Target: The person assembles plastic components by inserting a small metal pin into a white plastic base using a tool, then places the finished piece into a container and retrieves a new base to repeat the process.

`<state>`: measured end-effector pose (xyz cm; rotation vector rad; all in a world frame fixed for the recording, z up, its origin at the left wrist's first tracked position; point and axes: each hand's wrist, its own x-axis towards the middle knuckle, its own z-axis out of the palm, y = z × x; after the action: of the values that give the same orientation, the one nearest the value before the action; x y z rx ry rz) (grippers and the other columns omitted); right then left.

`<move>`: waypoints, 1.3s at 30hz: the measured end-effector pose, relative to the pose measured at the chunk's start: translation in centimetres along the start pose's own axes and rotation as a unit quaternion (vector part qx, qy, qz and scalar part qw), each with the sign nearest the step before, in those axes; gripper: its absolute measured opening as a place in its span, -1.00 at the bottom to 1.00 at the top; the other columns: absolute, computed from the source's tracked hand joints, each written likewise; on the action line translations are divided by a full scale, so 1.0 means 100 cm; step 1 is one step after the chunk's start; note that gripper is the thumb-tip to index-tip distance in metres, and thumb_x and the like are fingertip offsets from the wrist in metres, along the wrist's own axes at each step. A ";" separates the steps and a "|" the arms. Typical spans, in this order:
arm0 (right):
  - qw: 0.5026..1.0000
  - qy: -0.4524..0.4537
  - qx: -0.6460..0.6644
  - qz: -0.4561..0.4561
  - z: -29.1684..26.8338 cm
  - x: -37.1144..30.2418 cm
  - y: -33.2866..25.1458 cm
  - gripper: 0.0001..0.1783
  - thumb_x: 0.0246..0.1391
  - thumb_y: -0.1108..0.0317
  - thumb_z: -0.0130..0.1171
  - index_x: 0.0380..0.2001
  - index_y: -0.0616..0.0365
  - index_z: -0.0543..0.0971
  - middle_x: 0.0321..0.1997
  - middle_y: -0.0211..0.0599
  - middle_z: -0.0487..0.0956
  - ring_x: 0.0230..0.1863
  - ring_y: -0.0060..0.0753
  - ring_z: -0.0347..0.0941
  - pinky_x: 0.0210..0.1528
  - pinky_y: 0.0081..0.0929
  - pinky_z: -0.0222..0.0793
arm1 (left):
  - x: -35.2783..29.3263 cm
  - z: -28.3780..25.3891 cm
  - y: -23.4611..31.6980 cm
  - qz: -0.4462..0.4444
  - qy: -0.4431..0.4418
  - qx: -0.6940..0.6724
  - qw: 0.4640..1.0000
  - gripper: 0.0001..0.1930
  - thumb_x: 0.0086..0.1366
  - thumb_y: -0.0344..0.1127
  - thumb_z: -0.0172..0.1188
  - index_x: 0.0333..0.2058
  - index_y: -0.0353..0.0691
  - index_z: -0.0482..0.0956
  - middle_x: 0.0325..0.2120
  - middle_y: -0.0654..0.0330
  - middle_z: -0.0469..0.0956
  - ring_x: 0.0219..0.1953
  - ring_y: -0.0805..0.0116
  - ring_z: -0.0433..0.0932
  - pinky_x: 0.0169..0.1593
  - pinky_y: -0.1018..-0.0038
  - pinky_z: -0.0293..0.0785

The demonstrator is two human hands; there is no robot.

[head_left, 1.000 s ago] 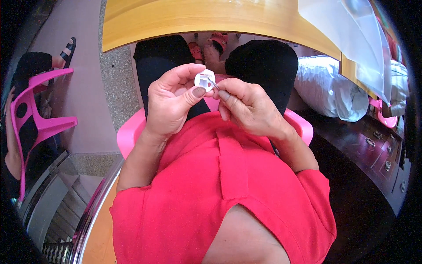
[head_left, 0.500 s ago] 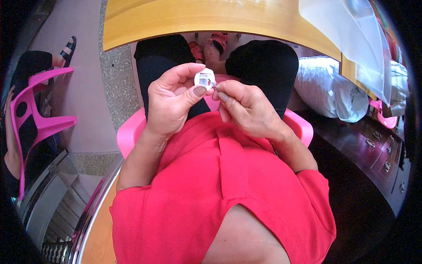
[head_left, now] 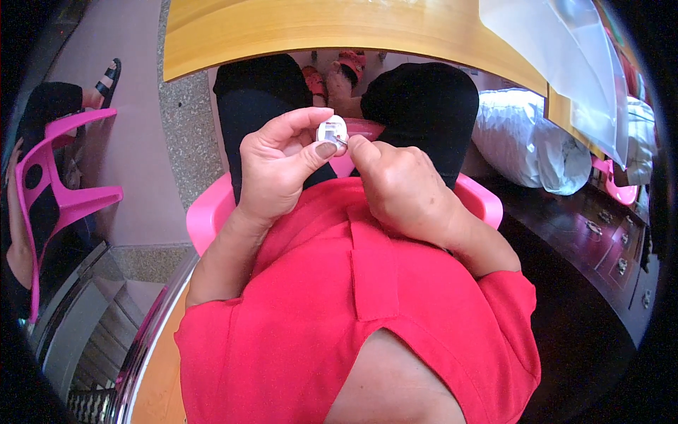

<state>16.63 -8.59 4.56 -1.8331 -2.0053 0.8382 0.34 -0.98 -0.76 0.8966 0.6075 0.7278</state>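
Note:
My left hand (head_left: 279, 162) pinches a small white rounded plastic part (head_left: 331, 128) between thumb and fingers, above my lap. A hollow with a rectangular opening shows on the part's upward side. My right hand (head_left: 408, 182) is closed, its back turned up, with thumb and forefinger meeting beside the part. From its fingertips a thin, dark metal piece (head_left: 340, 143) reaches into the part's edge on the right. Most of that piece is hidden by the right hand, so its kind cannot be made out.
A wooden table (head_left: 339, 28) lies just beyond my knees, with translucent plastic sheeting (head_left: 544, 56) over its right side. White plastic bags (head_left: 530, 141) and a dark drawer cabinet (head_left: 586, 233) stand at right. On the left, another person sits on a pink chair (head_left: 60, 177).
My right hand has rolled over so its back faces up, and its fingers are more tucked in. The white part has shifted slightly right and down.

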 end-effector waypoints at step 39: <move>0.980 -0.002 -0.190 -0.061 -0.042 -0.015 -0.013 -0.87 -0.09 0.40 0.03 -0.47 0.24 0.44 -0.56 -0.16 0.50 -0.53 -0.22 0.54 -0.55 -0.36 0.46 | -0.002 0.002 0.006 -0.037 -0.054 -0.054 0.996 -0.66 0.34 -0.25 0.01 -0.05 -0.40 0.46 -0.28 0.01 0.56 -0.35 0.27 0.55 -0.31 0.45 0.50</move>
<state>18.20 -9.12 8.89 -1.8675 -2.3827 0.4452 0.18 -0.98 -0.17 0.8036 0.4971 0.6362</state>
